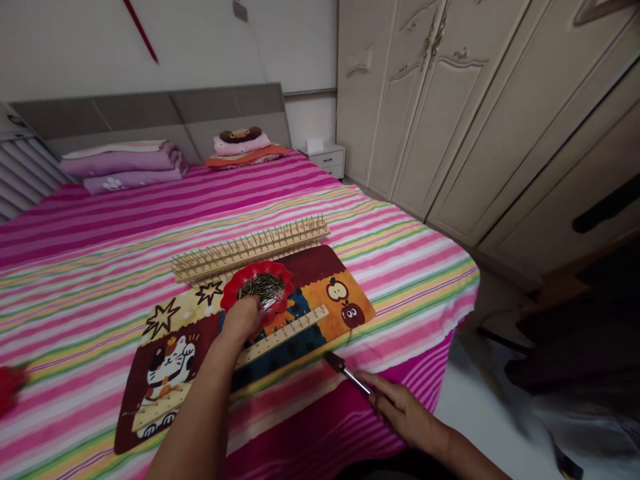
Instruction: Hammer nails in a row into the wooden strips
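Right hand (397, 405) grips metal-shafted tool (356, 381); left hand (244, 317) at red bowl (229, 291), grip unclear; striped bedspread (400, 243) beneath, wardrobe (410, 127) alongside.

No readable text, labels, brands, numbers or signs anywhere.

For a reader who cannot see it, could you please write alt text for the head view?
A person's left hand reaches to a red bowl of small metal pins on a patterned mat; the right hand holds a dark-tipped tool. Behind the bowl, pin-studded wooden strips lie across a striped bed.
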The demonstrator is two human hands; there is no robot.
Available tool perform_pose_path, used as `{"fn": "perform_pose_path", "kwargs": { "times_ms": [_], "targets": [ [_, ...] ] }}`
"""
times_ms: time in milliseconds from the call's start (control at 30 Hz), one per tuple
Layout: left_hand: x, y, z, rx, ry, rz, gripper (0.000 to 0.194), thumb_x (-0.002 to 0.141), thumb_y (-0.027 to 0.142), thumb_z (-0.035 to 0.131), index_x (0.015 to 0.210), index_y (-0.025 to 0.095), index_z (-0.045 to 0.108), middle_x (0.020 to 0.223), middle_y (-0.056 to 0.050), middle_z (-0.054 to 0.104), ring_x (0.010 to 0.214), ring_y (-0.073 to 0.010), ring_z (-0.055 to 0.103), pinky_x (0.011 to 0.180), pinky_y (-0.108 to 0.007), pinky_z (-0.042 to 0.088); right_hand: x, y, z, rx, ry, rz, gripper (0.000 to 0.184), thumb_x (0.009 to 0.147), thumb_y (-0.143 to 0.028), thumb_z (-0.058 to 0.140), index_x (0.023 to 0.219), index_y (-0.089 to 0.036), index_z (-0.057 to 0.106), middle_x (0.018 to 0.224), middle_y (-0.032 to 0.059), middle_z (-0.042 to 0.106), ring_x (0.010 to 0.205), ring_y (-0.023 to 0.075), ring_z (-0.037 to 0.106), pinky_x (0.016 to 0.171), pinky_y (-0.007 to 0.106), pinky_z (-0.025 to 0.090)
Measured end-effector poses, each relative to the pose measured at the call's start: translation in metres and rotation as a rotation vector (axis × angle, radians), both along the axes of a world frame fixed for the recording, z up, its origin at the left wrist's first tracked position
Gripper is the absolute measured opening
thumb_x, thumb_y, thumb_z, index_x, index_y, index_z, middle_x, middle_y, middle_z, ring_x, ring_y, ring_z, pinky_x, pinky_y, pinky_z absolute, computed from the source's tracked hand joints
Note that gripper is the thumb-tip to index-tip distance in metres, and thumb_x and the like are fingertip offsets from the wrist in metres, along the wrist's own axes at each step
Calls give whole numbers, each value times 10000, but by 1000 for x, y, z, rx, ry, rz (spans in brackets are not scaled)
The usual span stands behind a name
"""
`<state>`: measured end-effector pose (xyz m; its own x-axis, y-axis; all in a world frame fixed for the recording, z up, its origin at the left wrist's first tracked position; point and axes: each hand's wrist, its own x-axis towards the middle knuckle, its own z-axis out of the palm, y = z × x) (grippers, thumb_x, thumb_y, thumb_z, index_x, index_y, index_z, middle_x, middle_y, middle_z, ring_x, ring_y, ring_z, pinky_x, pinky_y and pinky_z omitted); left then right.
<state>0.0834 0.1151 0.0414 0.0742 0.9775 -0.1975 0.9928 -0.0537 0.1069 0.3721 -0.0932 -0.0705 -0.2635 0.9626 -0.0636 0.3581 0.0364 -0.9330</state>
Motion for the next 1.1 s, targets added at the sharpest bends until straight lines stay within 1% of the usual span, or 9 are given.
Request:
{"fn": "perform_pose_path", "kwargs": {
  "times_ms": [133,200,300,400,500,667,833,933,1100],
  "targets": [
    [-16,-5,8,63,-191,48,118,731,189,465,720,186,583,711,-22,657,661,-134,585,618,-228,406,-2,1,3,-33,15,-5,448,910,-286,420,1321,-163,549,786,25,616,599,133,507,587,245,482],
    [-22,-14,13,81,-506,130,85,681,254,506,683,191,562,603,18,598,565,-116,537,561,-219,400,-2,0,4,-39,26,-11,445,911,-285,426,1324,-172,548,795,24,610,587,125,489,567,237,472],
    [-25,-38,22,35,-1014,276,239,552,349,631,720,186,585,548,39,569,531,-119,530,526,-225,421,-3,-1,4,-45,46,-22,436,914,-282,437,1325,-186,549,760,16,592,569,119,472,523,221,452],
    [-20,-68,26,-53,-1256,422,377,471,365,709,784,164,648,615,6,635,563,-118,564,550,-232,462,-3,-2,4,-35,60,-18,431,919,-296,447,1325,-192,550,692,-1,555,546,118,458,500,215,442],
    [-17,-94,22,-147,-1351,532,415,427,360,771,774,147,693,692,-37,683,632,-134,613,626,-256,514,-4,-2,3,-17,60,-11,434,923,-310,441,1326,-192,549,692,0,549,548,118,460,500,214,443],
    [-17,-115,0,-224,-1444,589,495,400,343,855,836,152,720,773,-53,717,672,-149,653,676,-268,549,-3,-1,5,-9,32,1,446,924,-312,429,1333,-176,543,759,22,609,626,132,527,565,225,476],
    [-4,-114,-22,-36,-1459,624,492,432,426,839,817,141,728,748,-43,715,639,-123,634,639,-239,546,-4,-2,7,-5,8,-1,454,916,-294,433,1338,-161,535,894,47,651,781,160,589,748,289,505],
    [5,-110,-32,88,-1414,628,465,479,453,803,827,153,729,853,-47,728,682,-122,635,649,-242,548,-4,-3,5,-17,7,-7,460,918,-286,424,1342,-141,529,826,32,638,717,146,582,713,275,509],
    [12,-107,-41,151,-1285,582,397,596,469,705,853,168,726,900,-50,725,725,-151,646,700,-295,561,-4,-3,4,-10,6,-5,464,920,-291,416,1349,-151,523,843,42,654,741,153,598,717,277,515]
  ]
}}
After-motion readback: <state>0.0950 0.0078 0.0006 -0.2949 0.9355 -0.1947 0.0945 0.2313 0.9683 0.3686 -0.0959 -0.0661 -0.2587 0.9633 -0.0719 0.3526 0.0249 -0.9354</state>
